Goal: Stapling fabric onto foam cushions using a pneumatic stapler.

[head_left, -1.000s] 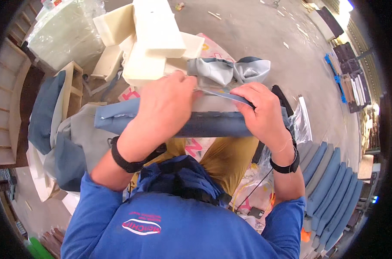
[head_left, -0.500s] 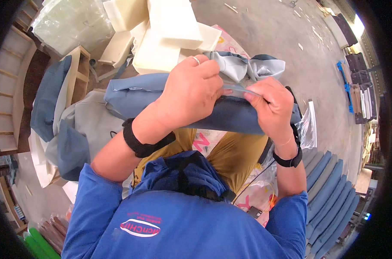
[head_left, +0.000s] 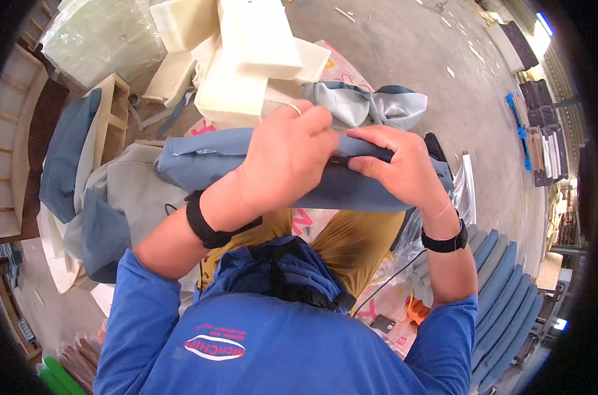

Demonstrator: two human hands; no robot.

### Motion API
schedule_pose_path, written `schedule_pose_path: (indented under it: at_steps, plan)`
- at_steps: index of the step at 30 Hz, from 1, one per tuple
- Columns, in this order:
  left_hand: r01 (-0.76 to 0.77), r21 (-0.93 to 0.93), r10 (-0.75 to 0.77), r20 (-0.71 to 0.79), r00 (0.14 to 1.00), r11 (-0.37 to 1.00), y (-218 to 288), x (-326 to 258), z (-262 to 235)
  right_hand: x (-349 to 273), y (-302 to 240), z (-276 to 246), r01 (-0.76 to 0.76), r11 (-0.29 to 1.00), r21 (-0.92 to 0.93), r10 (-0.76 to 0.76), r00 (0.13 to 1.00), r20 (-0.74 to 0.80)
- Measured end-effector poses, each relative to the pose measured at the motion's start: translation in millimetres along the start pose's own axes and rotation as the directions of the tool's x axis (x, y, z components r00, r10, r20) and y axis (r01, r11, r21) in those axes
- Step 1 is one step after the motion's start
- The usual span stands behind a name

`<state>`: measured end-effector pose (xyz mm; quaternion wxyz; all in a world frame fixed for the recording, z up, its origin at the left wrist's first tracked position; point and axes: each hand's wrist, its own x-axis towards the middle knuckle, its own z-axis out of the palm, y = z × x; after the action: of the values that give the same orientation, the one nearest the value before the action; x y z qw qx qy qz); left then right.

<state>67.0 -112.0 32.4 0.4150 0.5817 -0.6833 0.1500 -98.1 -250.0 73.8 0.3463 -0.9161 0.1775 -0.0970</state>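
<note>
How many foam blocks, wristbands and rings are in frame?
Cream foam blocks: about 5 told apart in the pile
Black wristbands: 2, left wrist, right wrist
Rings: 1, on the left hand
Total: about 8

Workshop interior. A grey concrete floor (head_left: 404, 46), strewn with small scraps, fills the upper field. Wooden frames (head_left: 9, 151) stand along the left edge; blue pallets (head_left: 519, 125) and dark stacked items (head_left: 542, 112) line the right. Bright light (head_left: 546, 23) enters at upper right.
</note>
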Motion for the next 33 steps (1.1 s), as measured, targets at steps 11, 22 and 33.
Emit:
schedule_pose_path:
  at_steps: [11, 22, 33]
  plan:
    - [0.300, -0.181, -0.237, 0.301, 0.923, 0.937, -3, 2, -26, -2, -4, 0, -0.057, 0.991, 0.123, 0.054, 0.998, 0.026]
    - [0.232, 0.052, -0.234, 0.384, 0.893, 0.971, -2, -1, -16, 2, -11, 12, 0.077, 0.978, -0.196, -0.083, 0.996, -0.023]
    - [0.198, 0.053, -0.200, 0.451, 0.870, 0.979, 6, -1, -20, -6, -19, 3, 0.032, 0.999, -0.032, -0.033, 0.999, -0.029]
